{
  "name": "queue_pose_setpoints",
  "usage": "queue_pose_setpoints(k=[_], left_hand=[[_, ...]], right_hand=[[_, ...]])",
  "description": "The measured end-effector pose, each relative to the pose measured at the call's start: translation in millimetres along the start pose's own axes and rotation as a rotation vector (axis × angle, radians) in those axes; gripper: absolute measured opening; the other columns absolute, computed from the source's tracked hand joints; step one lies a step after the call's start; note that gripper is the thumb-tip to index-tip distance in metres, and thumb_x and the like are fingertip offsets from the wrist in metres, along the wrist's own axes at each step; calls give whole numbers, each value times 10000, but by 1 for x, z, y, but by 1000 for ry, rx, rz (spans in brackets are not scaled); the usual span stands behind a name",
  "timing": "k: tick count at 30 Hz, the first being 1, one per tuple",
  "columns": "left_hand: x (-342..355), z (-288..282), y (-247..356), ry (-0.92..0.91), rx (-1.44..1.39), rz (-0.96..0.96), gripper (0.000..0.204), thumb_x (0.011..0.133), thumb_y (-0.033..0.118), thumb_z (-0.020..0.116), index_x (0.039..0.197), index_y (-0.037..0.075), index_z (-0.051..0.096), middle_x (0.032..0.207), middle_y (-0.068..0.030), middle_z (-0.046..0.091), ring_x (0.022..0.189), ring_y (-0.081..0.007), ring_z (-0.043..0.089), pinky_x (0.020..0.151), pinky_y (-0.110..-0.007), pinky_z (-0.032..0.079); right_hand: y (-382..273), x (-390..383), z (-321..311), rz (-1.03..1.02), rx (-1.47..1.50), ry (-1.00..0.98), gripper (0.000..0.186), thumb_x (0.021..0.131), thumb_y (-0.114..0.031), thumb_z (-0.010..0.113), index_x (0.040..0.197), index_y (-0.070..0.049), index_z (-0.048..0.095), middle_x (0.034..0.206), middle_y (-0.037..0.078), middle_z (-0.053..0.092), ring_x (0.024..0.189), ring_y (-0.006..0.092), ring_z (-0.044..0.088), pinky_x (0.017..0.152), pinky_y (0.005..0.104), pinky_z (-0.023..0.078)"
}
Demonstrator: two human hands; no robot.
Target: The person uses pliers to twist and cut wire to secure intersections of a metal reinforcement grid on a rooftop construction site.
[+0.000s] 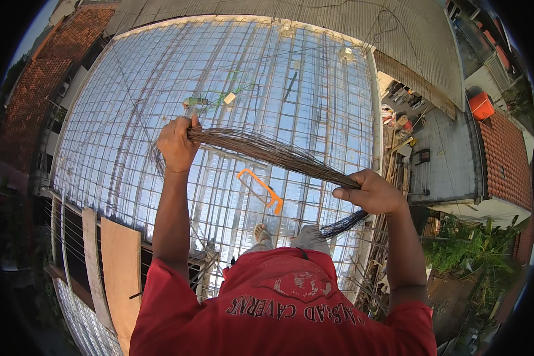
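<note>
A long bundle of thin dark wire (267,150) stretches between my two hands above the rebar mesh. My left hand (177,144) is closed around its upper left end, with loose wire tips sticking out behind the fist. Lower and to the right, my right hand (371,191) grips the other end, and a tail of wire (345,223) bends back below it toward my legs. An orange-framed hacksaw (260,191) lies on the mesh under the bundle, just ahead of my feet.
Steel rebar mesh (160,77) covers the shiny metal decking I stand on. Farther ahead lie a green object (194,102) with green cord and a small pale block (229,98). Wooden boards (120,255) lean at the lower left; an orange tank (481,106) stands far right.
</note>
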State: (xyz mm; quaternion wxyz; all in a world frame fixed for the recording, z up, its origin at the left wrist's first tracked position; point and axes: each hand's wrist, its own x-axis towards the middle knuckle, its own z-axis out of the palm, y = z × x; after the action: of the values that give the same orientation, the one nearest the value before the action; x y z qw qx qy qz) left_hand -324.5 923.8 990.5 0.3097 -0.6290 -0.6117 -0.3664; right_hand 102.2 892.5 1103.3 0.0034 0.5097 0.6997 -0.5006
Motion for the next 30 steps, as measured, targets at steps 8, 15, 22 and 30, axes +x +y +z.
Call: queue_pose_setpoints(k=[8, 15, 22, 30], left_hand=[[-118, 112, 160, -810, -399, -457, 1160, 612, 553, 892, 1542, 161, 321, 1561, -133, 295, 1431, -396, 286, 1153, -559, 246], [-330, 82, 155, -1680, -591, -674, 611, 834, 594, 693, 1243, 141, 679, 1313, -142, 633, 1221, -343, 588, 1037, -461, 456], [-352, 100, 81, -1825, -219, -755, 484, 889, 553, 607, 1055, 123, 753, 1021, -148, 738, 986, -318, 696, 892, -434, 527], [-405, 377, 93, -1608, -573, -1380, 274, 950, 249, 615, 1119, 43, 679, 953, -64, 711, 768, -163, 676, 676, -308, 548]], right_hand=[[111, 27, -12, 31, 164, 658, 358, 901, -350, 757, 809, -21, 654, 627, -26, 478, 592, 90, 393, 545, 309, 351], [246, 8, -30, 483, -150, 715, 462, 855, -455, 752, 790, -12, 639, 600, 105, 526, 569, 266, 516, 587, 419, 415], [435, 35, 28, 669, 112, 446, 489, 895, -495, 679, 851, -12, 624, 650, 127, 578, 627, 334, 589, 638, 457, 439], [555, 38, 169, 806, 249, 474, 391, 1020, -403, 523, 934, -25, 574, 667, 109, 503, 627, 245, 494, 615, 429, 403]])
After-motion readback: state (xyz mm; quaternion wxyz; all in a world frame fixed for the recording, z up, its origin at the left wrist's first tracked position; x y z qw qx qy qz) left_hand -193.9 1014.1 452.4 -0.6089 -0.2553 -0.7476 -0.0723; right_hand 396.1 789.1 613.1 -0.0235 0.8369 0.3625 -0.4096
